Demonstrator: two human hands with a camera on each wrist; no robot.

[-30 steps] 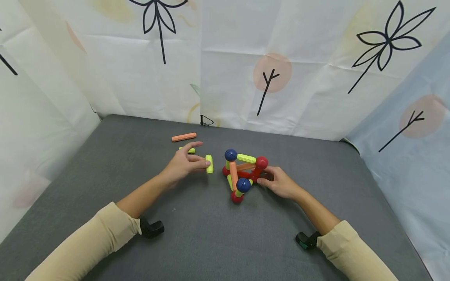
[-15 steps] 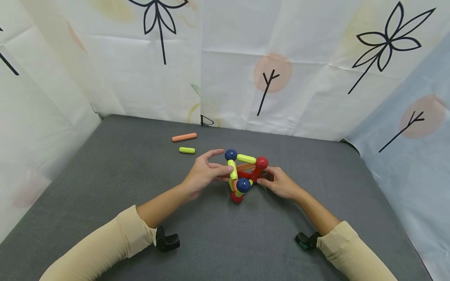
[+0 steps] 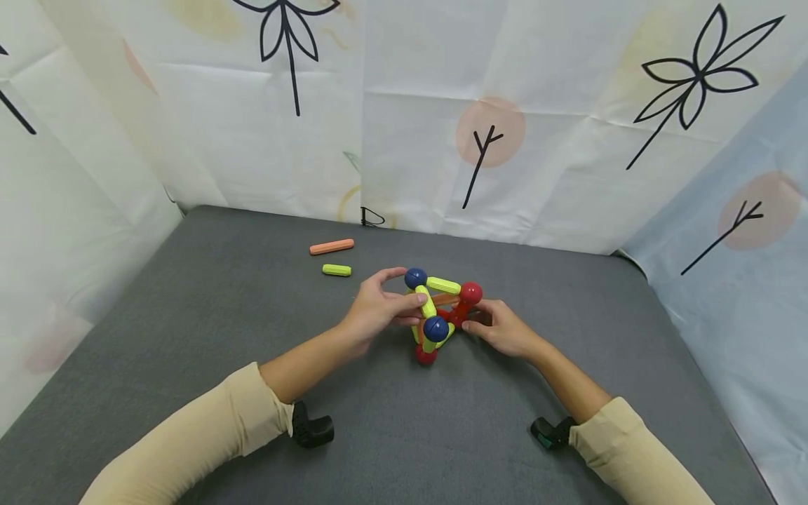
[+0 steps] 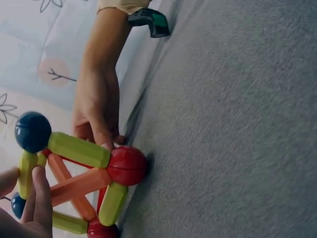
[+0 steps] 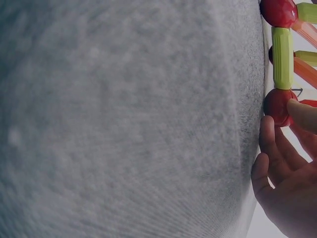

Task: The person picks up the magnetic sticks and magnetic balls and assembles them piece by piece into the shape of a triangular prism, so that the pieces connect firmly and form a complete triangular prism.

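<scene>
A small frame of magnetic rods and balls stands on the grey table, with blue balls [image 3: 435, 329] and red balls [image 3: 470, 293] at its corners. My left hand [image 3: 372, 308] pinches a yellow-green rod [image 3: 426, 301] that spans the two blue balls along the top. In the left wrist view, crossed orange rods [image 4: 74, 187] fill one side below it. At the frame's right, my right hand [image 3: 505, 331] holds a low red ball [image 5: 277, 106] between thumb and fingers. The far lower corner is hidden behind my left fingers.
Behind my left hand lie a loose orange rod [image 3: 331, 247] and a loose yellow-green rod [image 3: 337, 270] on the grey table [image 3: 221, 294]. Printed white cloth [image 3: 410, 126] hangs along the table's back and sides.
My left hand has moved right, bringing the yellow-green rod from beside the frame to between the two blue balls. The front blue ball has shifted slightly. My right hand stays in place.
</scene>
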